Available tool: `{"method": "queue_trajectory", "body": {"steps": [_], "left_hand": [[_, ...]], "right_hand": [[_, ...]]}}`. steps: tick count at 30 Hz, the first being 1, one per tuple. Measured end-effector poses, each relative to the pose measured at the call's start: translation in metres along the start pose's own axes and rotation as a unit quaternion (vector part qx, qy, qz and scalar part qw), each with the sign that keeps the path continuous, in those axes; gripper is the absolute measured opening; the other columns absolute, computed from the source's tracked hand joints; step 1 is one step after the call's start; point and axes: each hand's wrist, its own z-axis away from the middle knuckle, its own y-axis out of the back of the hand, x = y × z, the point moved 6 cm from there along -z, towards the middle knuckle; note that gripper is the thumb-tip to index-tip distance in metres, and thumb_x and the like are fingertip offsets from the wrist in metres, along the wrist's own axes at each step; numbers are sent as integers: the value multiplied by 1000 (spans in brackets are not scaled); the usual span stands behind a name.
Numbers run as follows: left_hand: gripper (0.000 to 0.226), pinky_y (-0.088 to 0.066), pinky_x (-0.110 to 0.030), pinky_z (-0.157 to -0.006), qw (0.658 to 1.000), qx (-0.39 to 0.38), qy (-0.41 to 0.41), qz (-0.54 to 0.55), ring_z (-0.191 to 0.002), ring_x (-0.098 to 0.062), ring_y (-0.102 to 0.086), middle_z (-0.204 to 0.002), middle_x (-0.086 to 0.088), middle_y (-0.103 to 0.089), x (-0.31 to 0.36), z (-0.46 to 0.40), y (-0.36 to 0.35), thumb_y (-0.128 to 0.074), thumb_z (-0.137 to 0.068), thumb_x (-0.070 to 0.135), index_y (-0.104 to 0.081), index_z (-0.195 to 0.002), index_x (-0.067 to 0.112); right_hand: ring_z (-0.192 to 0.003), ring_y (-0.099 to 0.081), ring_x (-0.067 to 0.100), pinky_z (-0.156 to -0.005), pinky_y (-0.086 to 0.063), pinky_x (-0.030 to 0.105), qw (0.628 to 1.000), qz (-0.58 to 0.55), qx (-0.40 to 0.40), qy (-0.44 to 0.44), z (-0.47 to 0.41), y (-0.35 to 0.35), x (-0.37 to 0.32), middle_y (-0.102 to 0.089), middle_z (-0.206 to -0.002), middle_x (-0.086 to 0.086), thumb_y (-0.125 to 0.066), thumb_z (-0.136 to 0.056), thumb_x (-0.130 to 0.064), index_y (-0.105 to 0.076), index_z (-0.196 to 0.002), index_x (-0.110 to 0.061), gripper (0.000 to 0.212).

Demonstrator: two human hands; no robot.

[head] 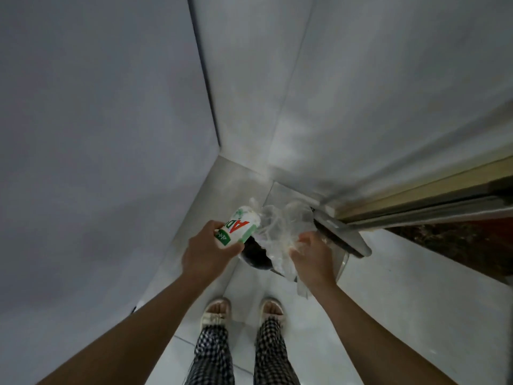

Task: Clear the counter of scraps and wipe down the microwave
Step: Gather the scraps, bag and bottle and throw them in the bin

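My left hand [206,252] grips a white bottle [239,227] with a green label and red letters, tilted with its far end over a dark bin opening [255,258] on the floor. My right hand [312,258] clutches crumpled clear plastic wrap [277,232], which bunches up between the two hands and hangs over the bin. Most of the bin is hidden behind my hands and the plastic. No counter top or microwave shows in this view.
Grey walls meet in a corner [219,145] ahead. A metal door frame and threshold [416,204] run along the right, with a dark brown floor [458,245] beyond. My feet in light slippers [243,311] stand on pale tiles just behind the bin.
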Motion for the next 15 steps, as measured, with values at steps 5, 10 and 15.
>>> {"method": "queue_trajectory", "body": {"steps": [5, 10, 15], "left_hand": [[53, -55, -29, -71, 1000, 13, 21, 4, -78, -5, -61, -95, 14, -61, -42, -31, -45, -76, -71, 42, -51, -117, 31], [56, -57, -33, -72, 999, -3, 16, -29, -80, -7, -61, -94, 16, -56, -79, -72, -89, -74, -72, 46, -49, -119, 31], [55, -57, -35, -74, 999, -5, 7, -45, -81, -8, -61, -96, 15, -57, -110, -117, -125, -73, -72, 47, -49, -118, 31]], "right_hand": [[-82, -54, 18, -65, -38, 24, 999, 34, -24, -8, -45, -46, 47, -57, -91, 1, -59, -78, -1, -56, -105, -7, 28], [-82, -55, 19, -65, -41, 26, 997, 62, -40, -27, -91, -108, 94, -60, -95, 6, -59, -78, -2, -55, -108, -7, 31], [-94, -59, 25, -66, -39, 26, 994, 100, -40, -33, -137, -166, 131, -61, -109, 11, -59, -81, -6, -54, -114, -10, 33]]}}
